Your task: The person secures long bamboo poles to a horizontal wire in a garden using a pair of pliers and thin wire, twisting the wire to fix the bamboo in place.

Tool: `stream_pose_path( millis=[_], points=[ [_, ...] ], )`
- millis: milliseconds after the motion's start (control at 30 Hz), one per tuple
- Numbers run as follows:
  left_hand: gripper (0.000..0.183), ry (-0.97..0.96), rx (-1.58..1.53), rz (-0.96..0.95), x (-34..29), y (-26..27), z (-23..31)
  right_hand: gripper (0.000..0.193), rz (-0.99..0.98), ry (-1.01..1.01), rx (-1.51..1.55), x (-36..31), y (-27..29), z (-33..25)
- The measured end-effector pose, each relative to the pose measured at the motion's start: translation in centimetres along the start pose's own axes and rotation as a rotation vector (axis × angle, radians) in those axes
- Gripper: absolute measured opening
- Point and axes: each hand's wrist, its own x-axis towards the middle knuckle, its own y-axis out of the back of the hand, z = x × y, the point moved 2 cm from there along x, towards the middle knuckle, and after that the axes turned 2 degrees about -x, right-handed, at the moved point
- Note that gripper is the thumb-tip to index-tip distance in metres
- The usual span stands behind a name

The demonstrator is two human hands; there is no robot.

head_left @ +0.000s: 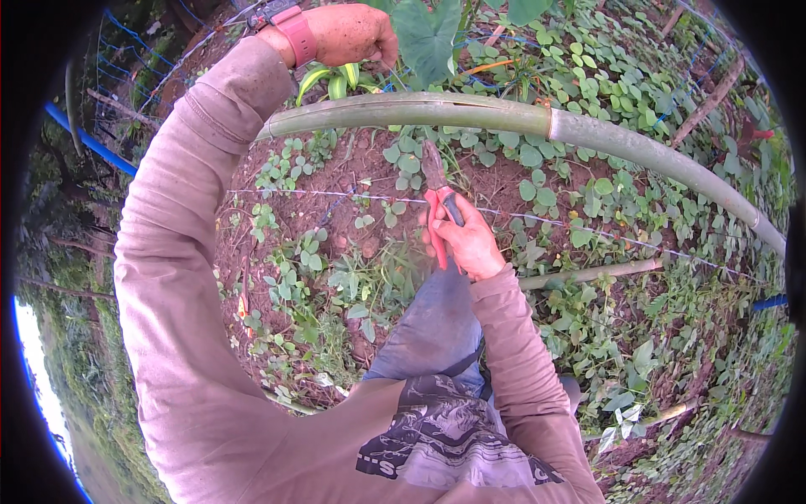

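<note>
Well over to the left, a blue pipe [91, 140] runs in from the dark rim, which cuts off its far end; behind it, blue netting [134, 63] melts into shadow. Next comes the left sleeve [172, 210], bent in a broad arc that covers much of the ground on that side. Just past it, a small orange-and-yellow object [243, 307] lies on the soil, too small to identify. At the top, the left hand [357, 35], a pink-strapped watch [291, 29] at its wrist, has its fingers curled together near a thin strand; whether they pinch it I cannot tell, since the fingertips face away. Below it arches a split bamboo pole [437, 109], its left end hidden by the sleeve. A broad green leaf [426, 38] hangs beside that hand, cut off by the upper edge. Near the middle, the right hand [472, 245] is clamped around red-handled pliers [434, 197], whose dark, worn nose points up toward the pole; the palm hides part of the grips. A thin wire [579, 225] passes behind them. Farther right, a second pole [596, 274] lies partly under leaves.
</note>
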Motion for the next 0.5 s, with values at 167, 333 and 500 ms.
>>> stream_pose_path(
  millis=[167, 333, 500],
  points=[
    [0.023, 0.146, -0.024, 0.289, -3.4, -0.2, 4.6, 0.048, -0.028, -0.017, 0.204, 0.0, -1.6, 1.2],
    [0.025, 0.389, -0.443, 0.684, -6.4, -3.1, 10.8, 0.05, -0.099, -0.072, 0.361, -0.7, -3.3, 1.9],
    [0.015, 0.604, -1.293, 0.89, -7.0, -9.9, 15.4, 0.044, -0.23, -0.108, 0.399, -2.1, -4.5, 0.6]
  ],
)
